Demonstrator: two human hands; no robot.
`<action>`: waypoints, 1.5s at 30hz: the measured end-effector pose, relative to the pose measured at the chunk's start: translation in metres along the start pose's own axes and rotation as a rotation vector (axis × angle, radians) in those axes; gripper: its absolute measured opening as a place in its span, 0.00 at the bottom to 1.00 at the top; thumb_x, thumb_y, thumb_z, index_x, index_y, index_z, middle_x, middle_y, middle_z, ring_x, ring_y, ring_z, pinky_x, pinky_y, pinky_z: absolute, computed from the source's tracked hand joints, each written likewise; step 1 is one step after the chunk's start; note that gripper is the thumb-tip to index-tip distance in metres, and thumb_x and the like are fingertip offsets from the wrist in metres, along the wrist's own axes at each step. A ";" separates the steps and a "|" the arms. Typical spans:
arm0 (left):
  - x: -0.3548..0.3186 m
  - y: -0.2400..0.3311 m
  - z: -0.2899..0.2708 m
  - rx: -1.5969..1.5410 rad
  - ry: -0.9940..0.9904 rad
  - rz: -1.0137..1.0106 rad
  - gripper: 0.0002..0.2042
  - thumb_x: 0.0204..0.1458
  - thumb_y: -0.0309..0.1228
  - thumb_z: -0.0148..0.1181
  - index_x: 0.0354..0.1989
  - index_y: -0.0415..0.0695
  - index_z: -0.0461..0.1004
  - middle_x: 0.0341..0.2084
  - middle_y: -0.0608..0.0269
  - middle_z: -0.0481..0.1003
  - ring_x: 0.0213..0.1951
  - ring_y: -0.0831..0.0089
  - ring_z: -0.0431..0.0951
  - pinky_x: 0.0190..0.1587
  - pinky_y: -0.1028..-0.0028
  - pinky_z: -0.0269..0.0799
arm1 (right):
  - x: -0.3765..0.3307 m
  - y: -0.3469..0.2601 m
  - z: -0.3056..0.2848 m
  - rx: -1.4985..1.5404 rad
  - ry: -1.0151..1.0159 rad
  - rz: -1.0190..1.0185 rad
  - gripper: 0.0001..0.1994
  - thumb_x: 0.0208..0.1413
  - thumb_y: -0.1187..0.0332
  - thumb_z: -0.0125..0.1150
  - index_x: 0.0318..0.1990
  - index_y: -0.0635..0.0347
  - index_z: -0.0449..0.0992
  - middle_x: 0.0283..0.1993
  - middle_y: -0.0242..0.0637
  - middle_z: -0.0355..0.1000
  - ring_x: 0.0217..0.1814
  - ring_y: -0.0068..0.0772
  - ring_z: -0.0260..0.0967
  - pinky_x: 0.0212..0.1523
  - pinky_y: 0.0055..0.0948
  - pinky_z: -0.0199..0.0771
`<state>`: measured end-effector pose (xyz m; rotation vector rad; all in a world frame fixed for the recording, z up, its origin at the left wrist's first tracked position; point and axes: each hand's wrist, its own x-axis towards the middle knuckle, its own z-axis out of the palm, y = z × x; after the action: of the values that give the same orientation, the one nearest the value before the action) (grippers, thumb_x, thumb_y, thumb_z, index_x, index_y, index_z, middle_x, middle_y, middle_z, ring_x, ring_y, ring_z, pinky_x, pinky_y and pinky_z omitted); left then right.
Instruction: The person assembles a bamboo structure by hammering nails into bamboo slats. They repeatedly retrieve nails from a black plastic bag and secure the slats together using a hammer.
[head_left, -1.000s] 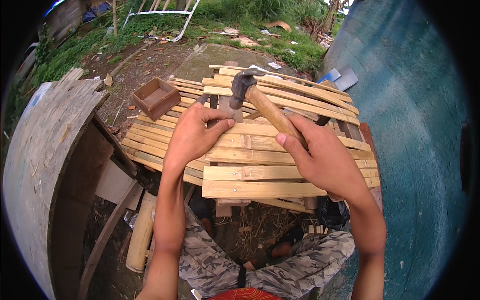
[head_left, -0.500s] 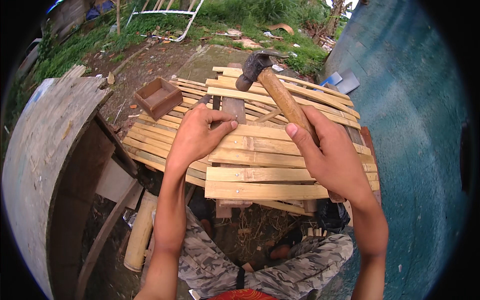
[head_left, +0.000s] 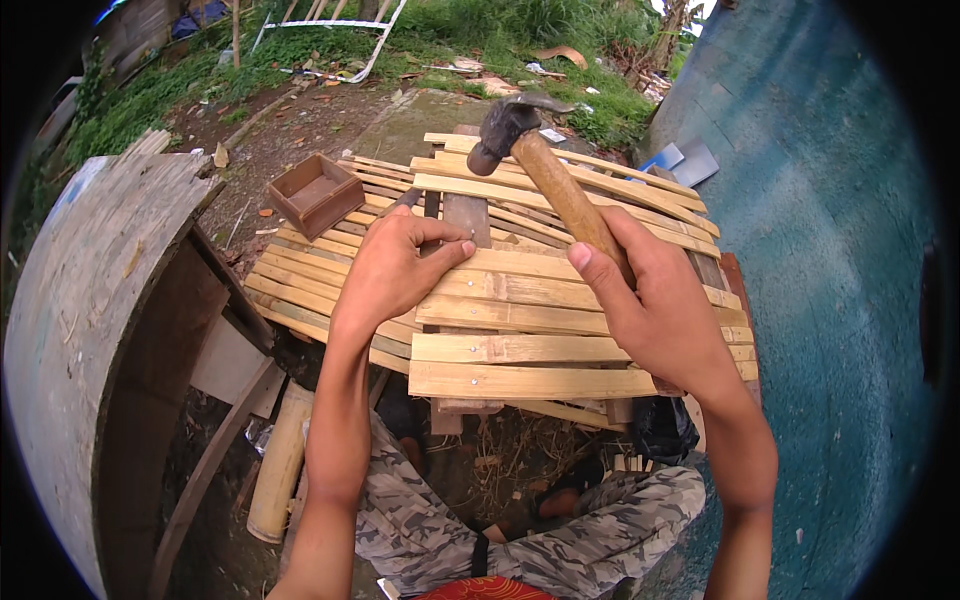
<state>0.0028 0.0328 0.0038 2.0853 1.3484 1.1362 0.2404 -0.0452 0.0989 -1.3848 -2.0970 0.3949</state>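
Observation:
My right hand [head_left: 665, 300] is wrapped round the wooden handle of a claw hammer [head_left: 565, 190], its dark head raised above the slats. My left hand [head_left: 395, 262] rests on the near bamboo slats, thumb and forefinger pinched on a small nail [head_left: 473, 234] at the end of a slat. Several split bamboo slats [head_left: 560, 348] lie side by side across a wooden crosspiece [head_left: 465, 212], and small shiny nail heads show near the left ends of the closer ones. A dark pointed piece [head_left: 408, 198] sticks out beyond my left knuckles; its kind is unclear.
A small open wooden box [head_left: 316, 195] sits on the slats at the far left. A weathered board [head_left: 90, 300] stands at left, and a blue-green wall [head_left: 830, 300] rises close on the right. Below, a bamboo pole [head_left: 280, 465] leans beside my legs.
The hammer head has risen slightly and shifted a little to the left in my right hand. My left hand keeps its pinch in the same place.

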 end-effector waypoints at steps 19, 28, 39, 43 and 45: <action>0.000 0.002 0.000 0.034 0.016 0.051 0.11 0.51 0.38 0.69 0.36 0.43 0.86 0.23 0.53 0.79 0.33 0.57 0.74 0.45 0.62 0.71 | -0.001 0.004 0.007 0.037 -0.057 0.081 0.14 0.68 0.62 0.56 0.48 0.67 0.72 0.26 0.45 0.67 0.27 0.40 0.63 0.30 0.38 0.64; 0.001 0.000 0.001 0.002 0.015 0.043 0.11 0.51 0.37 0.69 0.36 0.42 0.86 0.22 0.52 0.79 0.33 0.56 0.75 0.45 0.61 0.71 | 0.002 -0.007 0.001 0.096 0.087 0.179 0.13 0.68 0.63 0.54 0.44 0.67 0.70 0.25 0.54 0.70 0.29 0.58 0.72 0.32 0.46 0.67; 0.000 0.001 0.001 0.026 0.030 0.025 0.11 0.52 0.37 0.69 0.36 0.43 0.86 0.22 0.52 0.78 0.32 0.57 0.74 0.50 0.62 0.70 | -0.005 0.005 0.006 0.030 -0.089 0.125 0.14 0.68 0.63 0.54 0.47 0.68 0.69 0.28 0.60 0.72 0.34 0.67 0.72 0.36 0.54 0.68; 0.002 0.000 0.000 0.016 -0.015 0.007 0.11 0.51 0.38 0.69 0.36 0.44 0.86 0.23 0.51 0.79 0.33 0.57 0.74 0.48 0.62 0.71 | -0.001 0.003 0.004 -0.048 -0.101 0.054 0.14 0.68 0.62 0.54 0.48 0.67 0.70 0.27 0.59 0.72 0.32 0.66 0.72 0.34 0.51 0.68; 0.002 -0.001 0.000 0.035 -0.018 0.010 0.11 0.51 0.38 0.69 0.37 0.44 0.86 0.23 0.51 0.79 0.33 0.57 0.74 0.46 0.62 0.71 | 0.000 0.001 0.002 -0.046 -0.048 0.056 0.14 0.69 0.62 0.54 0.50 0.67 0.70 0.26 0.52 0.70 0.29 0.55 0.69 0.32 0.45 0.67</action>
<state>0.0024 0.0346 0.0041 2.1236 1.3607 1.1029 0.2394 -0.0445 0.0966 -1.4776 -2.1215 0.4085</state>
